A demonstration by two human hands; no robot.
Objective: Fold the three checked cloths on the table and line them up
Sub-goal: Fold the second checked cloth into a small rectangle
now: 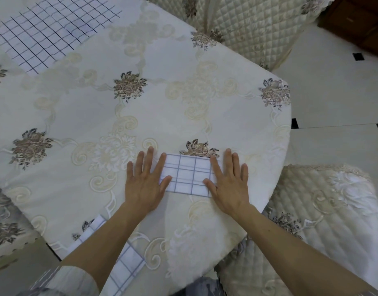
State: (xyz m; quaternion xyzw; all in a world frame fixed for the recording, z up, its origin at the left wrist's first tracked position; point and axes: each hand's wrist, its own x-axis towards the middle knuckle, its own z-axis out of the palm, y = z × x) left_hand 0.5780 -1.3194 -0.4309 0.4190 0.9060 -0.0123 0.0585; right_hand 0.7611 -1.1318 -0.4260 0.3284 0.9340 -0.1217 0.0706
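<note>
Left grip (144, 182), right grip (228, 182), both flat with straight fingers, pressing folded checked cloth (188, 176) on table (162, 103)

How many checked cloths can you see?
3. The folded cloth lies under the flat left hand and right hand. The spread cloth is at the table's far left. The near cloth lies at its near edge, partly under the left forearm.

Head view, steeply down, close over table (205, 60)
</note>
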